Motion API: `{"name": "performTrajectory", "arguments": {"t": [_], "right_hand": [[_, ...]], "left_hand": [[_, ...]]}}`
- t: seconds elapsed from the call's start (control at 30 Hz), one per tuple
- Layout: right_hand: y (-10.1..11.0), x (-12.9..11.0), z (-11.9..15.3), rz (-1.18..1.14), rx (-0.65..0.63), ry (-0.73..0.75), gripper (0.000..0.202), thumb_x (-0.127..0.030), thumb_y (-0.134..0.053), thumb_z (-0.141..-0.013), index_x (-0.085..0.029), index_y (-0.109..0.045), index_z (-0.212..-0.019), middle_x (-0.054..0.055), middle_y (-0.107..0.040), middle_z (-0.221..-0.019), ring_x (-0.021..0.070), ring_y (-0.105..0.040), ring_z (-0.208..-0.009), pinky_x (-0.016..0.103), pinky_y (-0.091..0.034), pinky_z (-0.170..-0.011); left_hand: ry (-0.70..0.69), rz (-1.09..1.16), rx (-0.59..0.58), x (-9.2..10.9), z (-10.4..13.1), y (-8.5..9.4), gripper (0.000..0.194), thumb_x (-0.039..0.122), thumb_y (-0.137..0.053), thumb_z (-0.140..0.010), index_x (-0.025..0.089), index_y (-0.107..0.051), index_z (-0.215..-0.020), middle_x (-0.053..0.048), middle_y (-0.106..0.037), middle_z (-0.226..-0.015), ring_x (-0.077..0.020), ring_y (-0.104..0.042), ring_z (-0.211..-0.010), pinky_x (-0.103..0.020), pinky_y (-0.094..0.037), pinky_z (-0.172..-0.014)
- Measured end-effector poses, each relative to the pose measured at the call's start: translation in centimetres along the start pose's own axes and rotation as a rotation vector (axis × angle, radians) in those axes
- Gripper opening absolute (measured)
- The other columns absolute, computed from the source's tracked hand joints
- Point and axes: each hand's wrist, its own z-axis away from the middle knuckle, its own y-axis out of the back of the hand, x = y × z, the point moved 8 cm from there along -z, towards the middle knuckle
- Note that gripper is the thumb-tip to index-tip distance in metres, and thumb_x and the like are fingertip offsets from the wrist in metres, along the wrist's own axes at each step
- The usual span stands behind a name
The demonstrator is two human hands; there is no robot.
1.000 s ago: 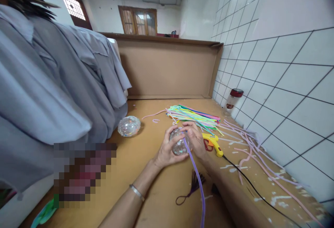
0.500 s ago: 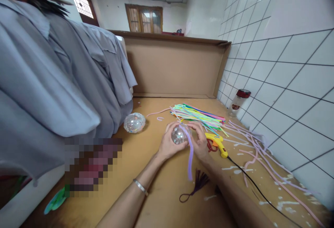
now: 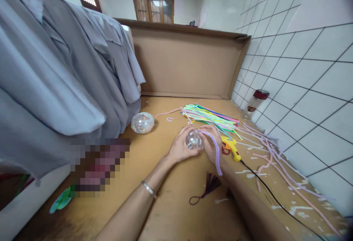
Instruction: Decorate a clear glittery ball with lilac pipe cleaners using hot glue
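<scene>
A clear, shiny ball [image 3: 194, 140] is held between both hands above the table. My left hand [image 3: 180, 147] wraps round its left side, thumb along the bottom. On the other side, my right hand [image 3: 211, 142] has its fingers bent by the ball and the purple fuzzy stem [image 3: 216, 151]. That stem starts at the ball's top, arches over my right hand and hangs down toward the wrist. Whether it is fixed to the ball cannot be made out. A dark tassel with a loop [image 3: 210, 187] lies on the table below the hands.
Another clear ball [image 3: 142, 122] rests at the left. Behind the hands lies a pile of coloured stems [image 3: 211, 117]. A yellow glue gun [image 3: 233, 148] with a black cord, loose stems [image 3: 271, 156] and a red-lidded jar [image 3: 255, 103] are at the right. Cardboard [image 3: 184, 62] stands behind.
The purple stem's free end has swung right and up, now over my right wrist. The ball has turned and shifted slightly right, both hands still around it. The camera view has tilted slightly down.
</scene>
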Motion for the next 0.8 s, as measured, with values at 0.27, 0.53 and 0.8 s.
{"name": "performTrajectory", "arguments": {"t": [0.27,0.53,0.8], "right_hand": [[-0.2,0.36,0.36,0.05,-0.066,0.003,0.018,-0.026,-0.054,-0.091,-0.025,-0.072,-0.09,0.005,-0.062,-0.092,0.0202,-0.062,-0.089,0.036,-0.053,-0.078],[-0.54,0.68,0.74,0.024,-0.064,0.008,0.016,-0.028,-0.057,-0.089,-0.026,-0.073,-0.089,0.005,-0.063,-0.091,0.0202,-0.062,-0.087,0.035,-0.052,-0.076],[-0.46,0.01,0.28,-0.003,-0.049,-0.035,0.015,-0.026,-0.059,-0.089,-0.024,-0.073,-0.085,0.004,-0.063,-0.087,0.0199,-0.062,-0.085,0.033,-0.052,-0.075]], "left_hand": [[0.18,0.083,0.006,-0.29,-0.16,0.27,0.069,0.024,-0.081,-0.054,0.02,-0.056,-0.118,-0.007,-0.061,-0.116,-0.0257,-0.06,-0.109,-0.04,-0.048,-0.099],[0.2,0.092,0.013,-0.32,-0.28,0.51,0.067,0.023,-0.081,-0.054,0.018,-0.058,-0.117,-0.007,-0.062,-0.114,-0.0252,-0.061,-0.108,-0.039,-0.049,-0.098],[0.211,0.083,0.023,-0.43,-0.19,0.37,0.069,0.023,-0.082,-0.054,0.017,-0.057,-0.119,-0.008,-0.062,-0.115,-0.0255,-0.061,-0.107,-0.041,-0.049,-0.098]]}}
